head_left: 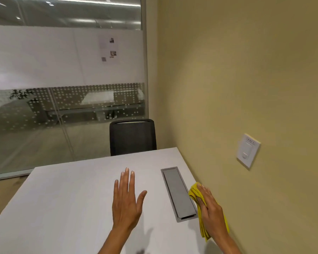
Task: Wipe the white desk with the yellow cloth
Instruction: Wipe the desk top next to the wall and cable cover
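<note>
Where the beige wall (246, 70) fills the whole right side of the view, from twelve o'clock round to four, it meets a glass partition (66, 79) that takes up the left side from nine to twelve, frosted across its middle band and dotted lower down. Below both, the white desk (62, 208) spreads across the bottom from five to eight o'clock, its right edge running along the wall. At the desk's far edge, just right of centre, stands a black chair (133, 137) with only its backrest showing. Set flush into the desktop toward four o'clock is a grey cable hatch (178, 193), long and narrow, lying parallel to the wall. On the wall at three o'clock sits a white switch plate (248, 150).

The left hand (127, 202) is held near the middle of the desk at six o'clock, palm down, fingers straight and close together with the thumb splayed out toward the hatch; whether it touches the surface I cannot tell. The right hand (210, 211) lies at five o'clock between the hatch and the wall, fingers together and pressed flat on the yellow cloth (195, 192). That cloth is bunched under the palm on the desk's narrow strip beside the wall, folds showing ahead of the fingertips and behind the wrist.
</note>
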Motion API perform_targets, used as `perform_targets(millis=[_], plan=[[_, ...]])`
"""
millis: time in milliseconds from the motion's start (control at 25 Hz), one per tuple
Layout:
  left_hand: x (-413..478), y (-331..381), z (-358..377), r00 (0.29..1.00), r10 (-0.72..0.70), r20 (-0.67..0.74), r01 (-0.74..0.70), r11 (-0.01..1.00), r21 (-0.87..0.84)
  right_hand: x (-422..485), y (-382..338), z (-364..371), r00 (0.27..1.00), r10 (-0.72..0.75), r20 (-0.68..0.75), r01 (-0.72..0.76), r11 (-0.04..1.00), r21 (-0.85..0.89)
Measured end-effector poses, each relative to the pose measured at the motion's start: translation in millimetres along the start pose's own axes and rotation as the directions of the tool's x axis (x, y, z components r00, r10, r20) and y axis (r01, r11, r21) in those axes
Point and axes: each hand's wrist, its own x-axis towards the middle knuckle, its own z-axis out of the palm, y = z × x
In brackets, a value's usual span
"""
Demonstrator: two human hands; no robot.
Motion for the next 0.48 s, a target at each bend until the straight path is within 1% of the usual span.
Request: perform_targets(millis=[120, 280, 480], plan=[[10, 47, 34, 0.997, 0.069, 0.042, -0.068, 0.997, -0.035, -4, 35, -14, 0.998, 0.056, -0.011, -0.056, 0.997, -0.045], [14, 91, 83, 0.985, 0.132, 0.115, -0.124, 0.99, -0.069, -8, 75, -26, 0.996, 0.068, -0.05, -0.073, 0.992, -0.107], [6, 128, 141, 0.967, 0.162, 0.195, -0.143, 0.984, -0.11, -17, 126, -26, 0.994, 0.1, -0.037, -0.105, 0.979, -0.175]])
